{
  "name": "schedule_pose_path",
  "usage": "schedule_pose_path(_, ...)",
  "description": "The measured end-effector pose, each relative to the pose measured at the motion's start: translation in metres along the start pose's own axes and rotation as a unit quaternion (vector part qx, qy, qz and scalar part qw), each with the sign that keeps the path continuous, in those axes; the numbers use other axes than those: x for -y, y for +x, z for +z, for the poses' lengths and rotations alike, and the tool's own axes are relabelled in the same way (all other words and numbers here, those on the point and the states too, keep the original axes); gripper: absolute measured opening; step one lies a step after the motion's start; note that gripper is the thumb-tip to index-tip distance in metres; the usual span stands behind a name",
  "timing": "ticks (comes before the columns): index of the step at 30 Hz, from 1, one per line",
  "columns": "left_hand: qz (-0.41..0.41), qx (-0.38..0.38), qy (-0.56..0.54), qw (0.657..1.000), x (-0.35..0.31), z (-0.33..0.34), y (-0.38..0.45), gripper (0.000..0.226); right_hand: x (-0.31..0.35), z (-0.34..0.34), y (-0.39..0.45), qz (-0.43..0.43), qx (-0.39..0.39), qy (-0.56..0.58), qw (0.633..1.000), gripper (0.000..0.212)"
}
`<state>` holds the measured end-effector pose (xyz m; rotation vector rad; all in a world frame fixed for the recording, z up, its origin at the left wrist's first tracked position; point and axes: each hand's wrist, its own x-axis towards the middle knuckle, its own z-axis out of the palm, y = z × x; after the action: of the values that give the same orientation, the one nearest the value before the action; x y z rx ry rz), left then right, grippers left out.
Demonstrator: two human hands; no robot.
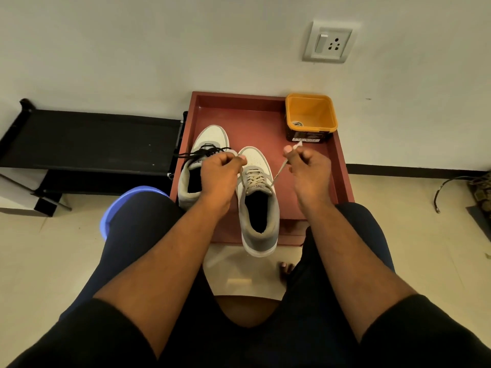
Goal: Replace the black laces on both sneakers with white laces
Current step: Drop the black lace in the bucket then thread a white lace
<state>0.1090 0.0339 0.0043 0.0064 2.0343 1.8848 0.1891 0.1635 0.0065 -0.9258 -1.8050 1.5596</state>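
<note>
Two grey-and-white sneakers on red tray (342, 166): right sneaker (259, 208) carries white lace (256, 179), left sneaker (202, 166) black lace (204, 152). Left hand (220, 168) and right hand (308, 166) each pinch one white lace end, fingers curled. One orange tub (310, 115).

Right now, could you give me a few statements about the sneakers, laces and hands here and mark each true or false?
1. The right hand pinches an end of the white lace. True.
2. Both sneakers carry white laces. False: the left sneaker has a black lace.
3. The orange tub stands on the floor. False: it sits in the red tray.
4. The left hand grips a lace over the right sneaker. True.
</note>
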Motion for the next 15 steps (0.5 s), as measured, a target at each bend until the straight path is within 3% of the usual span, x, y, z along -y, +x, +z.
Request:
schedule_pose_path(3,0.044,0.068,0.012,0.997,-0.026,0.005,0.002,0.017,0.023,0.004,0.003,-0.090,0.047,-0.047,0.994,0.032)
schedule_pose_path(8,0.099,0.131,0.005,0.986,-0.061,0.012,-0.001,0.015,0.052,0.003,0.007,-0.192,0.074,-0.108,0.973,0.014)
schedule_pose_path(11,0.127,0.139,0.009,0.982,-0.073,0.014,-0.005,0.018,0.067,0.000,0.008,-0.222,0.085,-0.083,0.968,0.023)
schedule_pose_path(15,0.150,0.147,0.006,0.978,-0.076,0.016,-0.010,0.017,0.080,-0.003,0.011,-0.228,0.070,-0.084,0.968,0.012)
